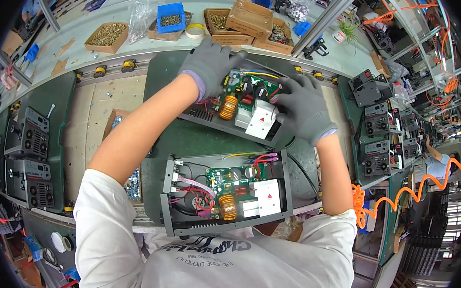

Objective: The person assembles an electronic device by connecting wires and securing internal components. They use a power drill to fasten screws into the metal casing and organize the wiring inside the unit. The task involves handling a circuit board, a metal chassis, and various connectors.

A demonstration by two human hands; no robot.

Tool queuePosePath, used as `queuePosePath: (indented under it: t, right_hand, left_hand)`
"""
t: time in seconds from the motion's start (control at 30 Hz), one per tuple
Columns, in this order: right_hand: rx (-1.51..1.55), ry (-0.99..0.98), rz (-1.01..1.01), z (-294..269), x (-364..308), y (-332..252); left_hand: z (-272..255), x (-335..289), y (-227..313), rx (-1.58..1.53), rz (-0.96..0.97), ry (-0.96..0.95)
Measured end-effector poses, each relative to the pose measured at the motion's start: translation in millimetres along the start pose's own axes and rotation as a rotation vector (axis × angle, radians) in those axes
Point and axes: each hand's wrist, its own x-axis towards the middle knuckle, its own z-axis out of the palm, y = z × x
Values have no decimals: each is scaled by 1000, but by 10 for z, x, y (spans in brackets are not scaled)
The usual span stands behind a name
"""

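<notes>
Both of my hands wear grey gloves and are at the farther open metal case [201, 115], which sits askew on the green work board. My left hand [211, 67] is closed over its far left edge. My right hand [304, 108], slightly blurred, grips its right end, with the fingers curled over the side. Inside show a green circuit board, an orange copper-wound coil [228, 107] and a white plate [261, 119] with a red triangle. Nearer me stands a second open metal case [166, 203], with a similar board, coil, white plate and coloured wires. Both my palms are hidden.
Behind, a bench [77, 58] carries a cardboard tray of brass-coloured fasteners [107, 35], a blue bin [171, 18] and further cardboard boxes [250, 19]. Dark machine units stand at left [30, 184] and right [379, 156]. An orange coiled hose [407, 192] hangs at right.
</notes>
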Motion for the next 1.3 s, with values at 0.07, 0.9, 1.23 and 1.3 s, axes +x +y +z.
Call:
queuePosePath:
  t: [0.07,0.9,1.23,1.3]
  right_hand:
    - [-25,27,-23,22,-8,-19]
    - [51,367,438,528,153,-8]
    - [334,284,517,499,154,94]
    - [188,228,487,444,170,56]
  left_hand:
    - [27,30,-13,-10,1,7]
    - [343,482,577,-853,8,435]
    - [407,463,470,-851,47,509]
    - [242,409,440,-769,-69,372]
